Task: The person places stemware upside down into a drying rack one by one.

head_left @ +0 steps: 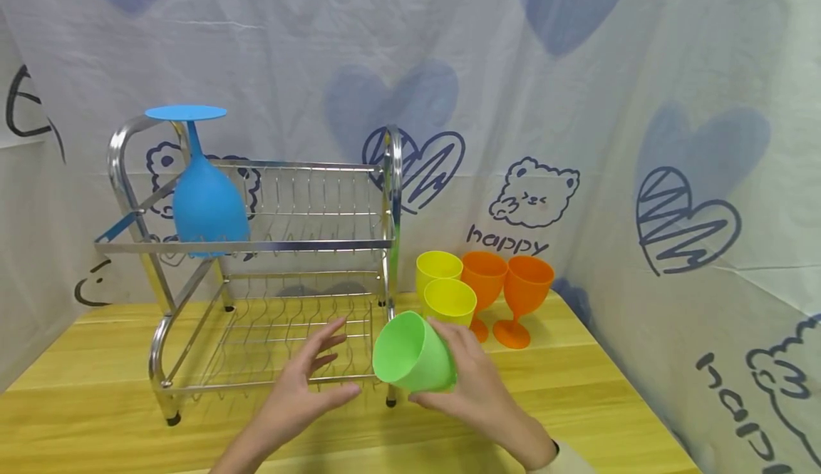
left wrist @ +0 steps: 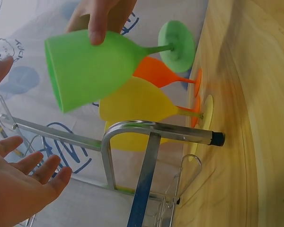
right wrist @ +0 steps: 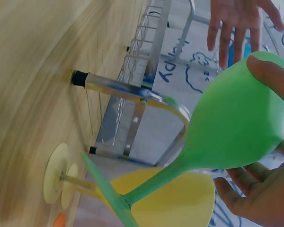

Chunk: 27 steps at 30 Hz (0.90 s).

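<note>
A green plastic goblet (head_left: 417, 353) is held by its bowl in my right hand (head_left: 474, 381), thumb on one side and fingers on the other. It tilts with its mouth toward the left; its stem and foot show in the right wrist view (right wrist: 156, 182). My left hand (head_left: 301, 388) is held in the air left of the goblet, fingers spread, with nothing in it. Behind both hands stands a two-tier metal dish rack (head_left: 244, 246). A blue goblet (head_left: 208, 199) sits upside down at the left of its upper tier.
Two yellow goblets (head_left: 451, 299) and two orange goblets (head_left: 527, 285) stand upright on the wooden table (head_left: 577, 395), right of the rack. A white printed curtain (head_left: 288, 53) hangs behind and along the right side. The rack's lower tier (head_left: 288, 331) is a wire grid.
</note>
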{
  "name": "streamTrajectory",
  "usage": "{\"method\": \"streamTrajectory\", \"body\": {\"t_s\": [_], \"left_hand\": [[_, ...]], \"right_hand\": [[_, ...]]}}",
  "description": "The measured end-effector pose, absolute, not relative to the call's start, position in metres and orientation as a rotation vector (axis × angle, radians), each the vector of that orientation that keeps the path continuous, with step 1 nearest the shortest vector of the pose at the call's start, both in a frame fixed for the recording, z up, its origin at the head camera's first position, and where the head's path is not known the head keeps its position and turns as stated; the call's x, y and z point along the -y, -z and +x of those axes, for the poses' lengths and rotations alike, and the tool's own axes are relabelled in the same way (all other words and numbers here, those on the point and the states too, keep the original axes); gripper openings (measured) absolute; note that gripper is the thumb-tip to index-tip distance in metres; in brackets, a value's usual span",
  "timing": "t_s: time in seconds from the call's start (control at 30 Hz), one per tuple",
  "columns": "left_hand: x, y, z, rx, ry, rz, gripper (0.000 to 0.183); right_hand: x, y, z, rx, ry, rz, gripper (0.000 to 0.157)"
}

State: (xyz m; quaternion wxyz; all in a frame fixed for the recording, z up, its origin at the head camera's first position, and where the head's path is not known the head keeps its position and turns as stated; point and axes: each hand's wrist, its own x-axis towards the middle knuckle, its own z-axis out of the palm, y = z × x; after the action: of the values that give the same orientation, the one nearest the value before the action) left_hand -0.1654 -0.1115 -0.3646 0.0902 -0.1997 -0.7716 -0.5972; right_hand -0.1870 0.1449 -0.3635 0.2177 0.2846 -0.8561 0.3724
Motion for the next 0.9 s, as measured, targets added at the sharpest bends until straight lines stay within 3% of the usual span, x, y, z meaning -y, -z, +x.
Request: {"method": "streamTrajectory", "body": {"t_s": [0.47,0.9], "left_hand": [[0.103,0.367,-0.167,2.33,1.689,-0.665,0.09],[0.103,0.373,-0.171,2.346,1.448,-0.737,0.074]], "right_hand": [[-0.119,0.36,-0.191,2.308,-0.599,1.068,0.094],[-0.113,0.362,-0.189,2.316,-0.458,1.108,0.096]]}}
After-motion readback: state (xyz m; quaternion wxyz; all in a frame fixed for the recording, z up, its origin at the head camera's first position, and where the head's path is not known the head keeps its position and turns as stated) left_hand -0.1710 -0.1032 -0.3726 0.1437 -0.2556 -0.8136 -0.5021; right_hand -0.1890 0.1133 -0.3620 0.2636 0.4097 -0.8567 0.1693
